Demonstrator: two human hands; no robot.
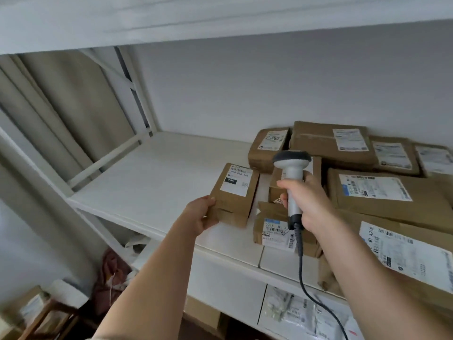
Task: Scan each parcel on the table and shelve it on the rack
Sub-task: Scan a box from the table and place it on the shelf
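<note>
Your left hand [199,213] grips the near left corner of a small brown parcel [234,196], fingers curled over its edge and thumb beneath; the parcel sits on the white rack shelf [157,177], its white label facing up, at the left end of the parcels gathered there. Your right hand [305,202] is closed around the handle of a grey-white barcode scanner [291,177], held upright with its dark head at the top, just right of the parcel; its black cable [302,271] drops from the handle's base toward the lower edge of the view. Behind and right of the scanner lie further brown labelled parcels [331,143], some overlapping, filling the right part of the shelf. An upper shelf [171,25] spans the top. Below the shelf, more packages in clear wrapping [294,312] are visible, and a beige curtain [73,106] hangs at left.
</note>
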